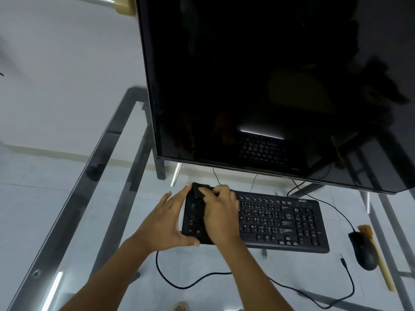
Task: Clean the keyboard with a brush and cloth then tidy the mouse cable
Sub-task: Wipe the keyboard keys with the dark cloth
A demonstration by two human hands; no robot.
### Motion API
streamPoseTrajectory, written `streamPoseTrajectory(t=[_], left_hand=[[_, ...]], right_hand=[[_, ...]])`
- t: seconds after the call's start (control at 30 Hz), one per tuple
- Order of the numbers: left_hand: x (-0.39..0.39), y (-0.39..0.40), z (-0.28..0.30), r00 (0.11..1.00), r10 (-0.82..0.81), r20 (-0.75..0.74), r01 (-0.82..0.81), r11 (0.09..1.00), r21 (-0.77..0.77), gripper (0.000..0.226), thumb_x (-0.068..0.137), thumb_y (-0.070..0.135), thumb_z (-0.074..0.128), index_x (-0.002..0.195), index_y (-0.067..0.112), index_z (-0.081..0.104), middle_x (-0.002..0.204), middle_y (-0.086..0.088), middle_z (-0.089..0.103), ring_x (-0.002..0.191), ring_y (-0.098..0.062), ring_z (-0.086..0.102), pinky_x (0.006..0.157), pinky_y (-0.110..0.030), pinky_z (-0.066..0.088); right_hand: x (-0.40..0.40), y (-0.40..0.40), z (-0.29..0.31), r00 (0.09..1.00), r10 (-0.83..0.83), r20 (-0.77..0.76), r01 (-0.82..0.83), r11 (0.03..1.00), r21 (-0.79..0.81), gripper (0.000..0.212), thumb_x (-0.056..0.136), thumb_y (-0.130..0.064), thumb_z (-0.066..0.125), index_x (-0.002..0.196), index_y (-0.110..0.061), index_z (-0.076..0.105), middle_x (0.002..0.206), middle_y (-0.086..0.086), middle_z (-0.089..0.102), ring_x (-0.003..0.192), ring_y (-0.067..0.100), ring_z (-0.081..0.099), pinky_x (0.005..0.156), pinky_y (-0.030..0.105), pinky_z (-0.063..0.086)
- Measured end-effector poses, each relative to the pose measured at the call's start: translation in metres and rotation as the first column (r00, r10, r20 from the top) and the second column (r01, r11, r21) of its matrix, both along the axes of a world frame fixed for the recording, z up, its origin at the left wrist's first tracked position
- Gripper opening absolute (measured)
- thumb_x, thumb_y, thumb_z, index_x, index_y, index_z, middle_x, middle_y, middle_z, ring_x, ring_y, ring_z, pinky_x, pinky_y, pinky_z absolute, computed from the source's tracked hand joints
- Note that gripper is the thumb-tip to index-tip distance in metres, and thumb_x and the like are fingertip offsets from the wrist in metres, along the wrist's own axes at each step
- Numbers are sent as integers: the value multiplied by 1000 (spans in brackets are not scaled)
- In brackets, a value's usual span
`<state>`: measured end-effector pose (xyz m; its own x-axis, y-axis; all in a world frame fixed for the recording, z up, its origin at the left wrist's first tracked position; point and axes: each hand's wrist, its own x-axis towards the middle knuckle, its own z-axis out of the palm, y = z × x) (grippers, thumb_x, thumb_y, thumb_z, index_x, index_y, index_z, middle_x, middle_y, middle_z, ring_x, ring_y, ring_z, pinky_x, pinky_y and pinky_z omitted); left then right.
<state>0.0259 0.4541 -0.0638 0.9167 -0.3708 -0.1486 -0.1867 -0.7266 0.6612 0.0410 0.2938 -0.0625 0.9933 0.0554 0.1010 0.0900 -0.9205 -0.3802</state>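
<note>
- Head view is showing me a black keyboard (278, 221) lying on a glass desk (107, 221), below a dark monitor (258, 86).
- I am seeing the right hand (221, 217) pressing a dark cloth (201, 194) onto the keyboard's 9 o'clock end, fingers curled over the fabric.
- I am seeing the left hand (167, 221) bracing that same end, fingers spread, thumb touching the near edge.
- At 3 o'clock from the keyboard, a black mouse (363, 250) is sitting beside a wooden-handled brush (377, 257).
- Toward 6 o'clock, the mouse cable (224, 273) is trailing in loose loops across the glass.
</note>
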Motion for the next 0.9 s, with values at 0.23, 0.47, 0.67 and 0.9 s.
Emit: streamPoseTrajectory(t=[0.23, 0.47, 0.67, 0.9], left_hand=[[-3, -14, 5, 999, -30, -40, 29, 999, -35, 130, 61, 59, 80, 150, 26, -9, 141, 29, 2, 104, 38, -29, 92, 1, -21], [2, -8, 4, 999, -12, -49, 9, 999, -54, 131, 59, 62, 80, 146, 33, -14, 145, 28, 5, 121, 22, -13, 104, -10, -14], [5, -4, -4, 997, -71, -39, 70, 997, -26, 137, 56, 57, 81, 149, 31, -15, 151, 27, 11, 136, 17, 4, 117, -22, -6], [1, -4, -3, 999, -51, -16, 50, 998, -34, 142, 48, 65, 83, 150, 29, -10, 142, 29, 16, 123, 31, -10, 108, -10, -14]], right_hand=[[6, -27, -4, 983, -183, 12, 183, 983, -11, 41, 83, 0, 60, 113, -25, 69, 103, 5, 52, 92, 22, 44, 75, 32, 32], [16, -9, -5, 999, 34, -34, -33, 999, 33, 34, 91, -14, 56, 122, -28, 64, 110, 1, 52, 98, 24, 46, 84, 34, 37], [-31, -15, -3, 882, 467, -56, -468, 884, 0, 33, 84, -35, 49, 113, -32, 64, 106, -3, 52, 90, 21, 45, 74, 30, 33], [-45, -47, -4, 830, 550, -94, -555, 831, -39, 30, 84, -38, 53, 111, -39, 67, 106, -7, 49, 90, 16, 43, 74, 26, 32]])
